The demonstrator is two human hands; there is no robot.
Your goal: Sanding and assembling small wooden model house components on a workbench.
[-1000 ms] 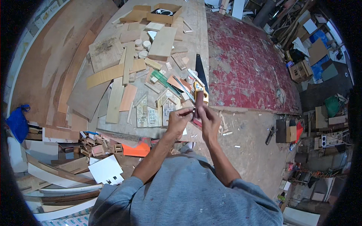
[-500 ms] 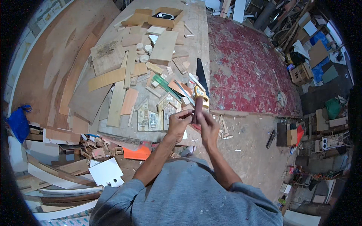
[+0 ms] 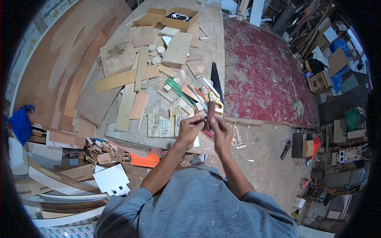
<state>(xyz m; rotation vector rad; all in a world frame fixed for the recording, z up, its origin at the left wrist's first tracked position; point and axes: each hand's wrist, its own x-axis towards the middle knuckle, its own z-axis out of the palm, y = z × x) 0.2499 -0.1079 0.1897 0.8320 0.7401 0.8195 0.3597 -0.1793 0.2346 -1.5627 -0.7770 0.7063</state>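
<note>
In front of me, my right hand point(image 3: 220, 133) grips an upright reddish-brown strip point(image 3: 211, 111), which looks like sandpaper. My left hand point(image 3: 190, 129) pinches a small piece against its side, too small to make out. Just beyond lie a saw with a yellow handle point(image 3: 218, 106) and black blade point(image 3: 215, 79), a green translucent piece point(image 3: 176, 87) and pale sticks. Two small wooden house fronts with windows point(image 3: 158, 121) point(image 3: 184, 111) lie just ahead of my left hand on the cluttered worktop point(image 3: 210, 39).
Wood offcuts point(image 3: 176, 49) and an open cardboard box point(image 3: 178, 22) cover the worktop. Large plywood sheets point(image 3: 47, 67) lie left. A red tiled surface point(image 3: 262, 71) is right. Scrap boards point(image 3: 67, 186), an orange item point(image 3: 145, 158) and a blue bag point(image 3: 20, 125) are at lower left.
The view has shifted slightly, so the worktop sits a little farther right. Both hands stay together at the brown strip, with only small movements of their fingers.
</note>
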